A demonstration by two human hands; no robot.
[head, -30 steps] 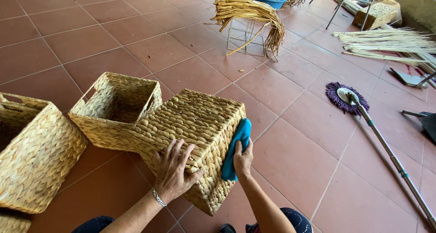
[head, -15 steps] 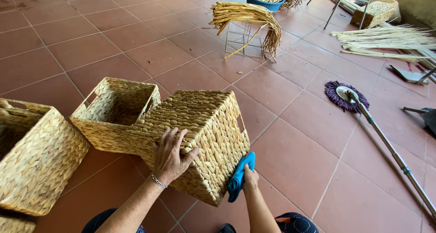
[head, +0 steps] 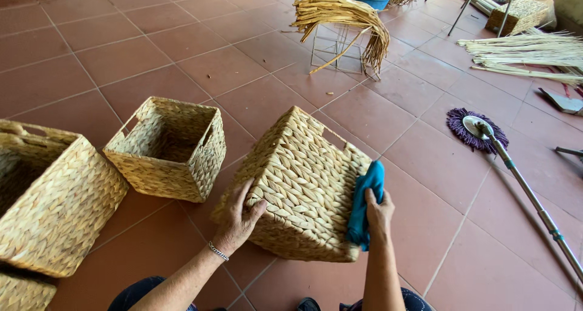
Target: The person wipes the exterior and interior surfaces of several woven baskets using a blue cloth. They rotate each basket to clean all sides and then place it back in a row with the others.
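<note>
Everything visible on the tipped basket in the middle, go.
The basket is box-shaped, woven of tan plaited straw-like fibre. It is tilted, its bottom turned toward the camera and its opening facing away, one lower edge on the tiled floor. A handle slot shows near the upper right rim. The left hand grips its lower left corner; the right hand presses a blue cloth against its right side.
</note>
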